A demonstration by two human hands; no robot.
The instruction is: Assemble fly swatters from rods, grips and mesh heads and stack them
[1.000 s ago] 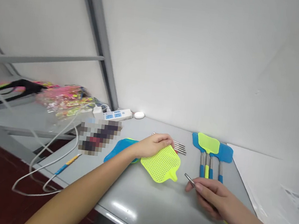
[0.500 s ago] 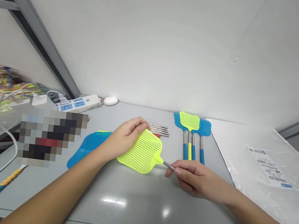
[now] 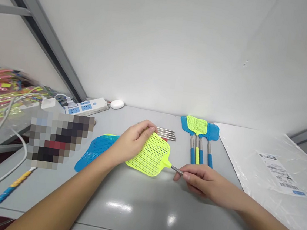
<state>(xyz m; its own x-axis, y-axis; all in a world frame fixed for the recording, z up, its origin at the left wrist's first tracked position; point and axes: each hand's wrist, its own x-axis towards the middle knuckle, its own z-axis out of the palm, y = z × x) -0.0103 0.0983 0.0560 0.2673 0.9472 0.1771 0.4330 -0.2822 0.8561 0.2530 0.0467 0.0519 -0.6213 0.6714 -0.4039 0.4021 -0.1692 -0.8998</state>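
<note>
A yellow-green perforated fly swatter head (image 3: 152,155) is held between both hands above the grey table. My left hand (image 3: 133,138) is closed over its far edge, thumb on top. My right hand (image 3: 201,182) pinches the metal rod (image 3: 177,169) joined to the swatter's neck; the rest of that rod is hidden by the fingers. Under my left forearm lies a blue swatter head (image 3: 93,152), with a yellow-green edge showing behind it. Several loose metal rods (image 3: 168,133) lie behind the held swatter, beside something red that is partly covered.
Several blue and yellow-green swatters with handles (image 3: 197,126) lie at the back right. A white plastic mailer (image 3: 249,153) covers the right side. On the left are a power strip (image 3: 87,107), white cables (image 3: 24,144), a white rounded object (image 3: 117,104) and bagged colourful items (image 3: 4,100).
The whole view has shifted slightly, so everything appears a little farther right. Both hands keep the same hold on the yellow-green swatter and its rod.
</note>
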